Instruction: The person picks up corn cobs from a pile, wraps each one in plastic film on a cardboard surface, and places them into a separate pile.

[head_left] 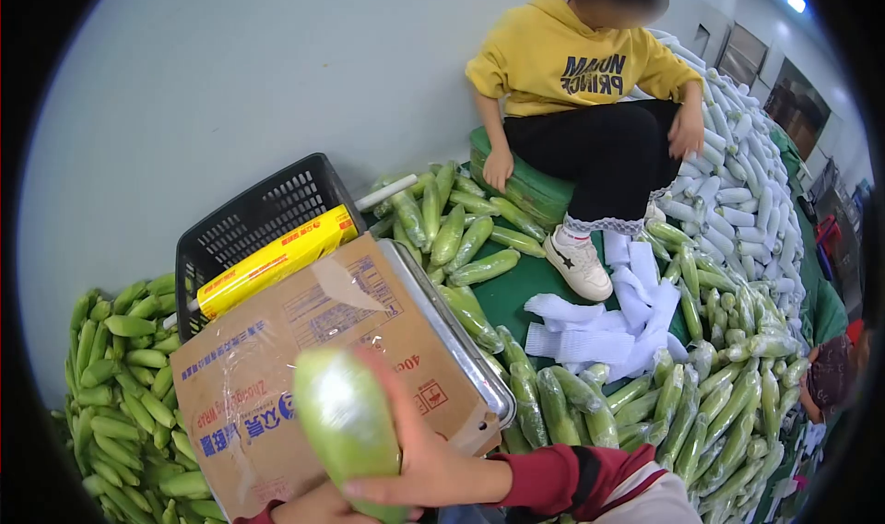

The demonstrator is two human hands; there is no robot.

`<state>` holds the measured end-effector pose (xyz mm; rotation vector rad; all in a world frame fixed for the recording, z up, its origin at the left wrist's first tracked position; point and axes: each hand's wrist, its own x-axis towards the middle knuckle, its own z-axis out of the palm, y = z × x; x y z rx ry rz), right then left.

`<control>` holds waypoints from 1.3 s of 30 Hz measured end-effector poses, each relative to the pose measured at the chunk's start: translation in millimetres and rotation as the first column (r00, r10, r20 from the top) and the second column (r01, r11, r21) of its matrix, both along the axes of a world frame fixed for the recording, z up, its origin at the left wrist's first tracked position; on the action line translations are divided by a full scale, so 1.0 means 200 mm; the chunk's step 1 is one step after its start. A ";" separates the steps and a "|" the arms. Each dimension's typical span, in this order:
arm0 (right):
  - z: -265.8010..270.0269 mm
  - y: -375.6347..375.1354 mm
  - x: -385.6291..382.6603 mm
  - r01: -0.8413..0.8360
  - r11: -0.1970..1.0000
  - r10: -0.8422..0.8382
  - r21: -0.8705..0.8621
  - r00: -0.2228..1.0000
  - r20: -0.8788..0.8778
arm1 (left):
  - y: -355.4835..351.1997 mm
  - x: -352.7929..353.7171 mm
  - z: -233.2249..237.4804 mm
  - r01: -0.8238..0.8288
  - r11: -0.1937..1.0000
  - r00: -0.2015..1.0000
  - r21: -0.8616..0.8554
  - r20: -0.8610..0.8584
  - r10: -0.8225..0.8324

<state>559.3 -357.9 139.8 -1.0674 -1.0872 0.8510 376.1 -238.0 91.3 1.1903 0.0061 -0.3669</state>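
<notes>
A pale green, gourd-like vegetable (346, 423) with a shiny surface is held upright over a cardboard sheet (249, 376) in the head view. My right hand (429, 455) is wrapped round its right side, fingers blurred. My left hand (323, 507) is at its lower end, near the bottom edge, its fingers mostly hidden behind the vegetable. The cardboard lies on a metal tray (489, 390). Behind it, a yellow roll of wrap (277, 259) rests across a black crate (263, 197).
Unwrapped green vegetables (120, 413) are heaped at the left, film-wrapped ones (645, 413) at the right. White foam sleeves (599, 335) lie on the green floor covering. A person in a yellow hoodie (572, 63) sits behind, near a pile of white-sleeved vegetables (737, 174).
</notes>
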 end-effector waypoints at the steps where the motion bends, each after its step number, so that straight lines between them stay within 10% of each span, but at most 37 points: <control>1: -0.03 -0.03 0.06 0.042 0.999 -0.043 0.010 0.992 0.120 | 0.01 0.02 0.10 0.034 0.898 0.993 0.440 0.088 -0.081; 2: -0.06 -0.07 0.15 0.074 0.997 -0.078 0.023 0.969 0.235 | 0.01 0.02 0.20 0.010 0.614 0.975 0.789 0.129 -0.182; 3: -0.09 -0.09 0.25 0.096 0.995 -0.102 0.036 0.932 0.346 | 0.01 0.01 0.30 -0.101 0.595 0.985 0.797 0.163 -0.051; 6: -0.17 -0.02 0.76 0.376 0.877 -0.428 -0.299 0.894 -0.133 | 0.07 -0.30 0.25 -0.425 0.560 0.838 0.711 0.076 0.540; 8: -0.68 0.05 1.14 0.557 0.815 -0.461 -0.159 0.790 0.405 | 0.08 -0.42 0.20 -0.583 0.399 0.639 0.707 0.095 0.764; 13: -1.05 0.39 1.23 0.458 0.830 -0.210 -0.319 0.786 0.582 | 0.11 -0.46 0.07 -0.360 0.047 0.811 0.932 0.287 0.509; 19: -0.67 0.56 1.22 0.546 0.836 -0.473 -0.061 0.772 0.425 | 0.13 -0.61 0.08 -0.169 -0.485 0.910 0.858 0.325 0.258; 22: -0.32 0.38 0.83 0.253 0.926 -0.159 -0.281 0.935 0.316 | 0.24 -0.57 -0.01 -0.254 -0.369 0.768 0.894 0.418 0.485; 24: -0.22 0.27 0.55 -0.063 0.962 0.236 -0.265 0.677 0.697 | 0.40 -0.50 -0.07 -0.338 -0.382 0.757 0.860 0.490 0.433; 28: -0.45 0.28 0.38 -0.029 0.999 0.047 -0.037 0.436 0.899 | 0.66 -0.43 -0.20 -0.352 -0.389 0.774 0.851 0.498 0.390; 31: -0.46 0.36 0.41 -0.069 0.998 0.008 0.014 0.303 0.953 | 0.69 -0.45 -0.19 -0.603 -0.402 0.554 0.689 0.724 0.410; 33: -0.39 0.30 0.38 -0.044 0.998 -0.021 0.044 0.436 0.900 | 0.62 -0.55 -0.10 -0.834 -0.253 0.235 0.491 0.730 0.642; 34: -0.44 0.23 0.37 0.050 0.999 -0.023 -0.020 0.732 0.681 | 0.55 -0.60 -0.01 -0.907 -0.232 0.063 0.353 0.656 0.752; 35: -0.46 0.16 0.38 0.117 0.993 -0.080 -0.036 0.846 0.527 | 0.44 -0.66 0.09 -0.847 -0.232 0.187 0.478 0.676 0.713; 37: -0.24 0.05 0.34 0.097 0.992 -0.128 0.086 0.628 0.768 | 0.24 -0.80 0.12 -0.759 -0.180 0.370 0.625 0.643 0.671; 39: -0.26 -0.16 0.29 0.252 0.947 -0.071 -0.197 0.766 0.639 | 0.11 -0.95 0.08 -0.651 -0.199 0.527 0.732 0.626 0.574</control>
